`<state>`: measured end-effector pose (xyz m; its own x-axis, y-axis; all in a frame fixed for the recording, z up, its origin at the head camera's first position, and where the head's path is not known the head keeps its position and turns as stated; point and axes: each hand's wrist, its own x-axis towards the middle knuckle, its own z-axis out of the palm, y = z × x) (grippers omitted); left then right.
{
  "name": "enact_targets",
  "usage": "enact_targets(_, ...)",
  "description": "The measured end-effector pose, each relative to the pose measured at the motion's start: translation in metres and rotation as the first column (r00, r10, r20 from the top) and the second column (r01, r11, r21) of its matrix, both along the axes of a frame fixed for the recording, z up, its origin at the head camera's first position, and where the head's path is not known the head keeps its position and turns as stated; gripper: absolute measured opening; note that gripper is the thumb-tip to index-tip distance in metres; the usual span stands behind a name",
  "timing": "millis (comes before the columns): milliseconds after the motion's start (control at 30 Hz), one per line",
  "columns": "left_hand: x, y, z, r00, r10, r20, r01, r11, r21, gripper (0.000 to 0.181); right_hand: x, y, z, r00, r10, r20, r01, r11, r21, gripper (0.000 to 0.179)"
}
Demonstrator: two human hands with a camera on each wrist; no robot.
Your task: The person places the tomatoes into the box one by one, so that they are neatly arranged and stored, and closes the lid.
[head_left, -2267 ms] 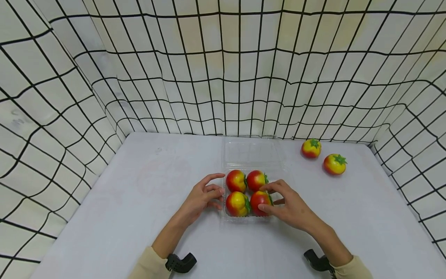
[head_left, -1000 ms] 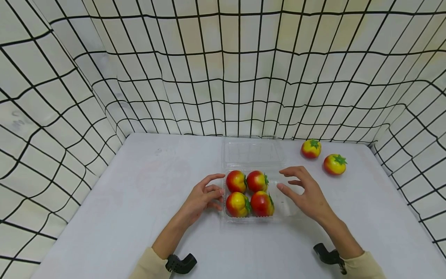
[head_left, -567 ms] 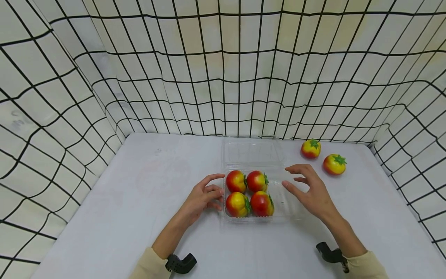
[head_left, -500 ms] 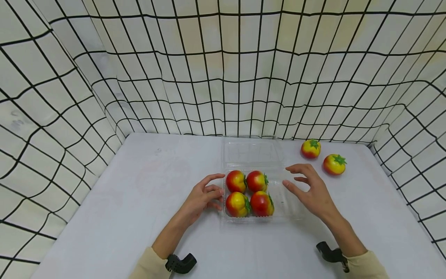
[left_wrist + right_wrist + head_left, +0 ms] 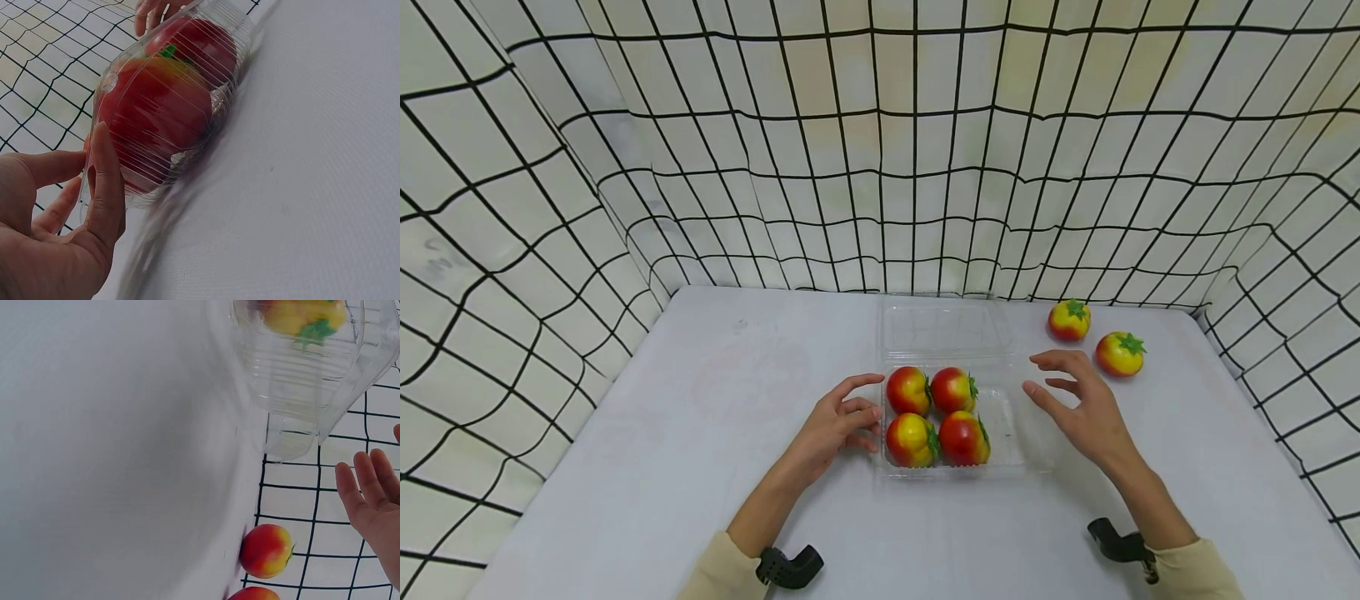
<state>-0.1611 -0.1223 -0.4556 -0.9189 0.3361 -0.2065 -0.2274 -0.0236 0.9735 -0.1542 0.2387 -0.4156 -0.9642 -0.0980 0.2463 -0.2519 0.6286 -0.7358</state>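
A clear plastic clamshell box (image 5: 1006, 457) lies lidded side up at the table's centre, its lid (image 5: 946, 332) folded back. Several shiny red-and-yellow fruits with green leafy tops sit in its left part, among them the front right fruit (image 5: 964, 438). My left hand (image 5: 835, 429) is at the box's left wall; in the left wrist view its fingertips (image 5: 103, 132) touch the wall by the rim. To the right of the box hovers my right hand (image 5: 1086, 412), fingers loosely bent and apart, holding nothing. In the right wrist view its fingers (image 5: 370, 478) are spread beside the box.
Two similar fruits lie on the table at the back right, one fruit (image 5: 1069, 320) farther back and one fruit (image 5: 1121, 354) nearer, just beyond my right hand. Black netting (image 5: 917, 175) over pale walls surrounds the white table (image 5: 715, 400) at the back and sides.
My right hand has let go of the front right fruit in the box and moved right, toward the loose fruits. My left hand and the box have stayed in place.
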Motion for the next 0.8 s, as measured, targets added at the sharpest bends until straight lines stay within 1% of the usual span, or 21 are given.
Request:
enact_targets(100,0.000,0.000,0.000,1.000,0.001,0.002,-0.001,1.000,-0.001,0.054,0.000,0.002,0.000,1.000,-0.011,0.009,0.011,1.000,-0.008,0.042)
enact_targets(300,-0.001,0.000,0.000,1.000,0.006,0.005,-0.005,1.000,-0.007,0.054,-0.001,0.006,-0.002,0.999,-0.032,-0.006,0.032,0.999,-0.025,0.041)
enact_targets(800,0.000,0.000,-0.001,1.000,0.000,0.004,0.000,1.000,-0.003,0.054,-0.005,0.020,-0.007,0.998,-0.066,-0.026,0.065,0.998,-0.017,0.044)
